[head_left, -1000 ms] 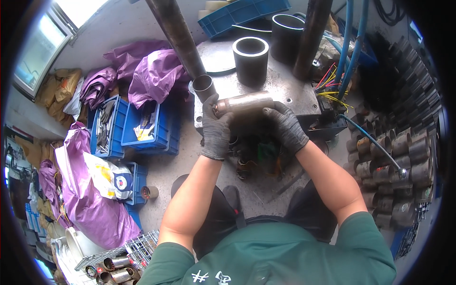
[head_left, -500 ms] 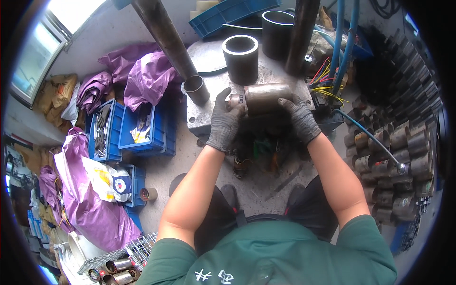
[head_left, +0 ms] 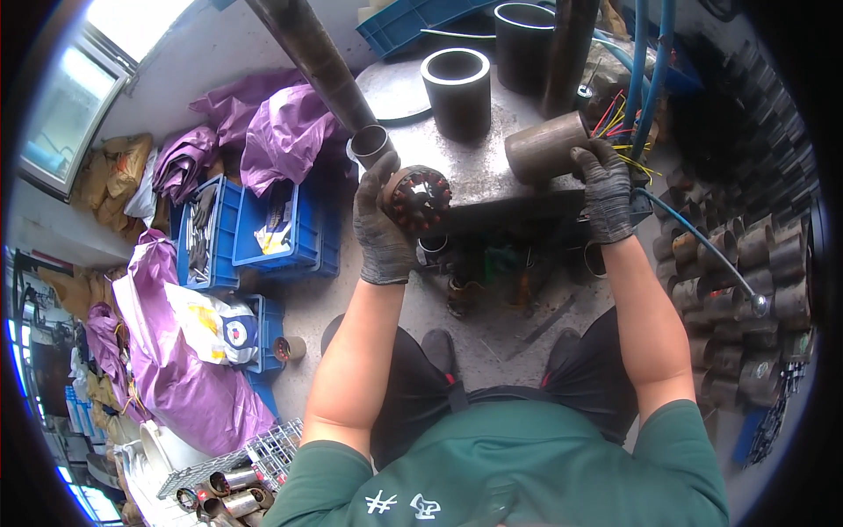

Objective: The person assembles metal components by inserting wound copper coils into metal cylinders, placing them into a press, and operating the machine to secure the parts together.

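In my gloved left hand (head_left: 383,230) is a motor stator (head_left: 421,198), a round part whose end face shows a ring of red-tipped slots. The fingers curl around its left side, in front of the table's near edge. My gloved right hand (head_left: 608,195) grips the right end of a bare metal cylinder (head_left: 544,149), tilted over the table's right part. Stator and cylinder are apart. Near my left fingertips a short metal sleeve (head_left: 371,142) stands upright. Behind both hands, a thick-walled dark tube (head_left: 457,101) stands on the metal table (head_left: 481,167).
Two steel columns (head_left: 320,66) (head_left: 569,61) rise from the table, with a second thick tube (head_left: 524,53) beside the right one. Blue crates (head_left: 277,233) and purple sheeting (head_left: 189,351) lie left. Many stacked metal cylinders (head_left: 729,307) and a blue hose (head_left: 702,250) are at right.
The stator and the cylinder, end to end before, are now separated. My left hand has moved left and turned the stator's face up; my right hand has carried the cylinder right and away.
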A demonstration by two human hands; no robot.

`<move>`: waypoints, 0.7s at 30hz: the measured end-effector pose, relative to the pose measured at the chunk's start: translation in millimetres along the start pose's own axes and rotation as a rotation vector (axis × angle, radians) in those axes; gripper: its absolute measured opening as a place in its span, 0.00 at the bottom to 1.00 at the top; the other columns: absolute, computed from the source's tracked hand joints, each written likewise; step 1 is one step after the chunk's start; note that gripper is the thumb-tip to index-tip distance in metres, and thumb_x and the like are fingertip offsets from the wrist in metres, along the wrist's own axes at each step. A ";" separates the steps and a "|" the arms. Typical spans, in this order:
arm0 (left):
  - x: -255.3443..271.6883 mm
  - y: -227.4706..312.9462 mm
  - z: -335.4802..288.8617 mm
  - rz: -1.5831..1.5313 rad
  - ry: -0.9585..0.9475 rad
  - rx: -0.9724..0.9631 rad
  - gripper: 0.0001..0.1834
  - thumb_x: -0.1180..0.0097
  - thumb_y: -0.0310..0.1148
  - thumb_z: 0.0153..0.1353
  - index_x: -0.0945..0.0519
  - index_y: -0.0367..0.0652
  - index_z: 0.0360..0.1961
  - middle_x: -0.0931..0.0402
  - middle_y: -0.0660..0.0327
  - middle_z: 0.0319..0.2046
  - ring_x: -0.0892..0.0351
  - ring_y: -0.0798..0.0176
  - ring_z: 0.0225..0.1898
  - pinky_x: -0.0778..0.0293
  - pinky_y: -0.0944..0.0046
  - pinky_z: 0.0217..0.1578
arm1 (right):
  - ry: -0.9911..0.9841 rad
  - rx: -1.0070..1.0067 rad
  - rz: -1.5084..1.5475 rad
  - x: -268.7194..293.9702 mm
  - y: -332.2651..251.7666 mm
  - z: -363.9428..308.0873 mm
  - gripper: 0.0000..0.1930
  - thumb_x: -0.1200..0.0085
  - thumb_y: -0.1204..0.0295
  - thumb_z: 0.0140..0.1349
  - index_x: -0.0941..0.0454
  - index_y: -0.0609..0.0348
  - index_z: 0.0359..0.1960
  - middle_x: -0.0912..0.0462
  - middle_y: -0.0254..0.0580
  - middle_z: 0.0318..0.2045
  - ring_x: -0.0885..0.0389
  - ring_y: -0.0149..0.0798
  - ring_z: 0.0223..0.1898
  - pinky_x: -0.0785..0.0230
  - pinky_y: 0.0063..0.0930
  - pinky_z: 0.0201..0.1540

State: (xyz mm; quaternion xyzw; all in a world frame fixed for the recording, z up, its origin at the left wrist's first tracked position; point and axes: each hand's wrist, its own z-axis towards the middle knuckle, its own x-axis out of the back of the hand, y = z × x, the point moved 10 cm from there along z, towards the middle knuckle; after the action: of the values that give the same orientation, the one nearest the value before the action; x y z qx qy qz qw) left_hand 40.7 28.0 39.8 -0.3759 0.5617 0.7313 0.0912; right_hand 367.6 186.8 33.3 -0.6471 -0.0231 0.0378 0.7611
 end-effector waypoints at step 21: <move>-91.1 22.2 -72.8 0.636 -0.538 -0.440 0.34 0.48 0.52 0.73 0.26 0.32 0.66 0.15 0.54 0.38 0.18 0.64 0.38 0.22 0.61 0.44 | -0.758 -0.939 0.333 -115.7 28.5 -148.5 0.35 0.40 0.36 0.62 0.19 0.60 0.47 0.16 0.39 0.32 0.18 0.33 0.27 0.24 0.25 0.29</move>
State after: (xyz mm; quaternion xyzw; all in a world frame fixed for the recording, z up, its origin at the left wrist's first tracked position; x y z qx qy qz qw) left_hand 124.8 -18.3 109.7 0.0075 0.4373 0.8960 -0.0770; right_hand 264.1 35.3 -17.2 -0.8491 -0.2045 0.3687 0.3181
